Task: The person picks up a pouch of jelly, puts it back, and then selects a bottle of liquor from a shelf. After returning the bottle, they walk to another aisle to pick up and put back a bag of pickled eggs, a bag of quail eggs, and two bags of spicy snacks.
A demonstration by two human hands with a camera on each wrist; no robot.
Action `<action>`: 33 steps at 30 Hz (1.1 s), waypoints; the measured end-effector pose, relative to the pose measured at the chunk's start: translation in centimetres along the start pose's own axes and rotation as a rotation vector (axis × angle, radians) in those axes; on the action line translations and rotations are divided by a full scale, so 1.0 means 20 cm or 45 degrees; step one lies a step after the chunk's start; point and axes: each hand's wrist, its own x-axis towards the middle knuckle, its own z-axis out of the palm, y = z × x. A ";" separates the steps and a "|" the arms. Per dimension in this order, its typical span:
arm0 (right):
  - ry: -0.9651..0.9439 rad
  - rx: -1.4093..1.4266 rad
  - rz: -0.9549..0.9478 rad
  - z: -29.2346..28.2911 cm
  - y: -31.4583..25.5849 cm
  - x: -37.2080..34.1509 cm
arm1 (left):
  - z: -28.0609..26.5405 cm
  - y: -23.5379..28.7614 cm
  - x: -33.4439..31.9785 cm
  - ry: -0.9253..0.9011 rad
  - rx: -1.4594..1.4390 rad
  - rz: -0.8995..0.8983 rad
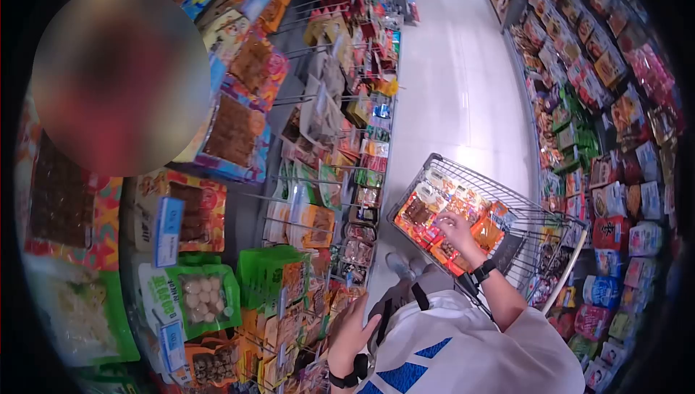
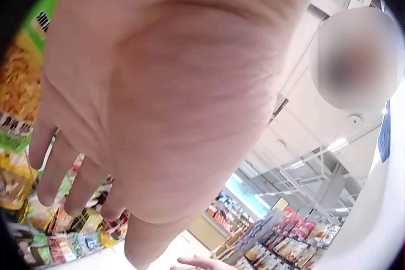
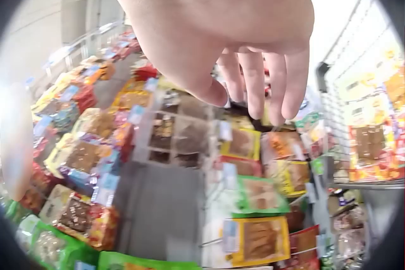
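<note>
Over the wire shopping cart (image 1: 532, 202), the right hand (image 1: 457, 233) hovers above bright packages (image 1: 420, 211), its fingers loosely bent and holding nothing. In the right wrist view this hand (image 3: 228, 36) hangs with fingers pointing down and nothing between them; the cart basket (image 3: 342, 175) is at its right. The left hand (image 1: 352, 334) is low beside the shelf and the body, fingers extended. Its palm (image 2: 171, 105) fills much of the left wrist view, empty, with fingers spread a little. Part of another hand (image 2: 201, 262) shows at the bottom edge there.
A shelf with hanging snack packs (image 1: 271, 278) and price tags (image 1: 168, 231) runs along the left. Another stocked shelf (image 1: 608, 198) stands at the right. A pale aisle floor (image 1: 460, 68) stretches ahead between them. Shoes (image 1: 399, 265) show beside the cart.
</note>
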 end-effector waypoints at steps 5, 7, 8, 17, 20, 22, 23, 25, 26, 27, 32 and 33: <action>0.245 0.244 0.438 -0.27 0.58 0.03 | 0.26 -0.08 -0.02 -0.121 -0.047 -0.217; 0.437 0.371 0.623 -0.35 0.87 0.08 | 0.35 -0.13 -0.03 -0.167 -0.089 -0.245; 0.457 0.253 0.707 -0.40 1.04 0.10 | 0.39 -0.15 -0.05 -0.232 -0.066 -0.337; 0.304 -0.806 0.323 -0.48 1.56 0.34 | 0.94 -0.48 -0.35 -0.164 -0.708 -1.153; 0.341 -0.827 0.298 -0.50 1.57 0.54 | 1.16 -0.73 -0.73 -0.171 -0.671 -1.238; 0.225 -0.967 0.322 -0.51 1.59 0.65 | 1.19 -0.76 -0.83 -0.191 -0.580 -1.390; 0.210 -0.971 0.331 -0.53 1.62 0.69 | 1.18 -0.73 -0.85 -0.192 -0.582 -1.407; 0.107 -0.924 0.424 -0.54 1.66 0.73 | 1.18 -0.71 -0.86 -0.054 -0.676 -1.502; 0.093 -0.936 0.420 -0.54 1.67 0.73 | 1.23 -0.75 -0.91 -0.008 -0.770 -1.568; 0.088 -1.028 0.481 -0.53 1.67 0.70 | 1.24 -0.76 -0.96 -0.003 -0.782 -1.581; 0.159 -1.397 0.586 -0.54 1.62 0.81 | 1.50 -0.84 -1.03 0.014 -0.676 -1.322; 0.215 -1.492 0.580 -0.54 1.66 0.79 | 1.58 -0.88 -1.14 0.015 -0.573 -1.122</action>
